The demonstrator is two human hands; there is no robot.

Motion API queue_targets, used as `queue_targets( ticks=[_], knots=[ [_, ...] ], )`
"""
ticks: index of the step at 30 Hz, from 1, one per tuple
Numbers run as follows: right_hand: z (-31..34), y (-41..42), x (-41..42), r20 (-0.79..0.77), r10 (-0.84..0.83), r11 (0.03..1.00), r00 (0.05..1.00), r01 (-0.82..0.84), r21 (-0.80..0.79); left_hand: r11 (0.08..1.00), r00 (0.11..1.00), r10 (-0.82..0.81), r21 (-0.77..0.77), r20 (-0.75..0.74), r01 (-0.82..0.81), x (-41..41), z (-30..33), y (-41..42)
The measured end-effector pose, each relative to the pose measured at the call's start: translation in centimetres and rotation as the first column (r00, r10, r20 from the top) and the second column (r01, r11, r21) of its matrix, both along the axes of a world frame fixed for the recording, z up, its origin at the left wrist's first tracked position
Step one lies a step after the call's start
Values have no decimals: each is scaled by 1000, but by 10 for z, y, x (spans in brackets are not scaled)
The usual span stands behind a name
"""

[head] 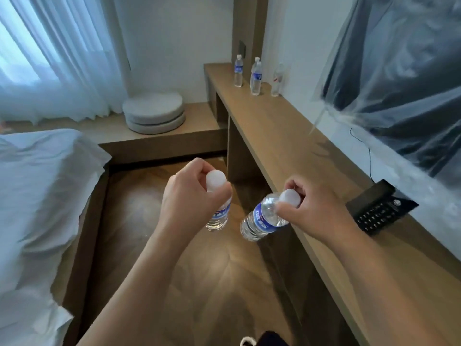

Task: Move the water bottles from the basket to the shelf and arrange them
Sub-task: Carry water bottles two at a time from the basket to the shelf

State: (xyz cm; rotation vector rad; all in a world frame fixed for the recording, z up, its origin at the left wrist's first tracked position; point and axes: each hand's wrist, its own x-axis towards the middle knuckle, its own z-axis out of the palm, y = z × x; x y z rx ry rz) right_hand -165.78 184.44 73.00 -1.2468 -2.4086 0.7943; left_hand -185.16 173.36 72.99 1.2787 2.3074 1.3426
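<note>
Both hands clenched — left hand [185, 193] and right hand [308, 211] each gripping a bottle neck.

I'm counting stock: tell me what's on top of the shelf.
On the shelf: three upright bottles at the far end and a black remote nearer. The plastic sheet hides nothing on it that I can tell.
</note>
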Motion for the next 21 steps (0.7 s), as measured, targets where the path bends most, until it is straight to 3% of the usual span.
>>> queue_targets(
  ticks=[4,9,15,21],
  knots=[
    [-19,99,-57,-36,-47,999,998,48,25,1000,999,3,-7,54,-3,-58,-15,97],
    [-24,220,-138,27,9,1000,1000,-8,-20,999,999,10,-42,51,-8,-129,-12,207],
    [-9,348,-238,-12,41,999,999,-41,15,995,996,88,37,23,-89,-225,3,316],
    [-37,468,-338,-45,-42,998,998,39,-54,996,998,49,-77,36,-46,-326,-31,433]
  ],
)
